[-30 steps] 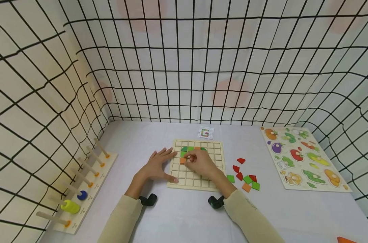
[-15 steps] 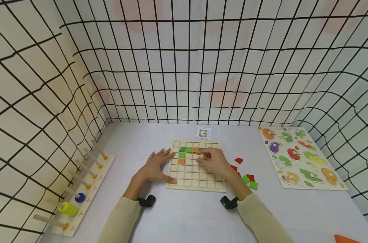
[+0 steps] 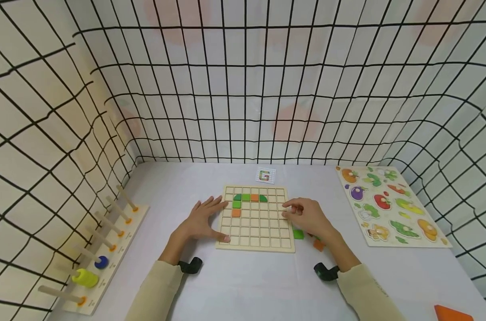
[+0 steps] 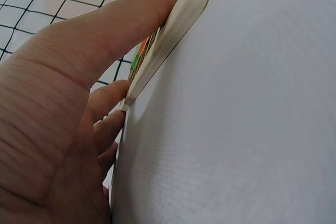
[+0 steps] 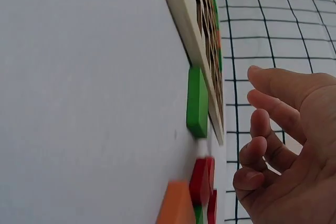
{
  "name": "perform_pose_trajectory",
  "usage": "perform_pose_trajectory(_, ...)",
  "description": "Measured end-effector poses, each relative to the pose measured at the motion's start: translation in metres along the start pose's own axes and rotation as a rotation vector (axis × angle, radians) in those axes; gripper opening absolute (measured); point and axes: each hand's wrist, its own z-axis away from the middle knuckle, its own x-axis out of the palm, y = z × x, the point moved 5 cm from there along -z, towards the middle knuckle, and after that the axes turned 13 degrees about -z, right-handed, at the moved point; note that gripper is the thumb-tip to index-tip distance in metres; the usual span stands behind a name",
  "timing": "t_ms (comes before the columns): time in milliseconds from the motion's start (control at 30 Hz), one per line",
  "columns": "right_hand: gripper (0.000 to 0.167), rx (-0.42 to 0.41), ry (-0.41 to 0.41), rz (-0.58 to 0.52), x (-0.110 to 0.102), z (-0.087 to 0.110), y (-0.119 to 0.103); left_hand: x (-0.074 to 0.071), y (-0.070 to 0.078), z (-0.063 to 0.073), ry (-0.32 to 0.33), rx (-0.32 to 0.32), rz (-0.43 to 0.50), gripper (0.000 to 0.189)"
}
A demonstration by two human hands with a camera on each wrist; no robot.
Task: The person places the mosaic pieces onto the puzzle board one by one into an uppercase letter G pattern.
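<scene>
A pale wooden grid board [image 3: 263, 232] lies on the white table. Green square tiles [image 3: 236, 204], orange square tiles [image 3: 236, 213] and dark green curved tiles [image 3: 263, 198] sit in its upper left cells. My left hand [image 3: 202, 221] rests at the board's left side, fingers spread, with thumb and fingertips touching the edge. Just beyond the board's right edge, my right hand [image 3: 308, 217] hovers with bent fingers. Nothing shows between its thumb and fingertips in the right wrist view. Below it are a loose green tile [image 5: 197, 103], red pieces [image 5: 200, 182] and an orange tile [image 3: 318, 244], partly covered.
A small pattern card [image 3: 265, 175] lies behind the board. At left stands a peg rack [image 3: 100, 276] with yellow and blue rings. A vegetable puzzle board [image 3: 395, 207] lies at right, an orange piece [image 3: 453, 313] near the front corner. Black netting [image 3: 243, 89] surrounds the table.
My right hand has moved right, from over the board to beyond its right edge, uncovering the tiles there. My left hand stays at the left edge. The head view has shifted slightly.
</scene>
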Motion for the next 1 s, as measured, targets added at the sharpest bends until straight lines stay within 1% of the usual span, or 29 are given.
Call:
perform_pose_trajectory(133,0.024,0.006,-0.007,0.014,-0.010,0.009,0.006,-0.001,-0.001,0.000,0.002,0.004,0.000,0.117)
perform_pose_trajectory(333,0.020,0.048,-0.030,0.065,-0.019,0.022,0.017,-0.002,-0.001,0.001,0.007,0.004,0.014,0.117)
perform_pose_trajectory(567,0.029,0.050,-0.082,0.095,-0.025,0.035,0.020,-0.002,-0.001,0.001,0.005,0.001,0.010,0.117)
perform_pose_trajectory(767,0.038,0.039,-0.133,0.113,-0.027,0.041,0.021,-0.002,-0.001,0.000,0.006,0.004,0.011,0.117)
perform_pose_trajectory(1000,0.036,0.041,-0.160,0.116,-0.026,0.045,0.024,0.001,-0.001,0.000,-0.002,-0.001,-0.002,0.117)
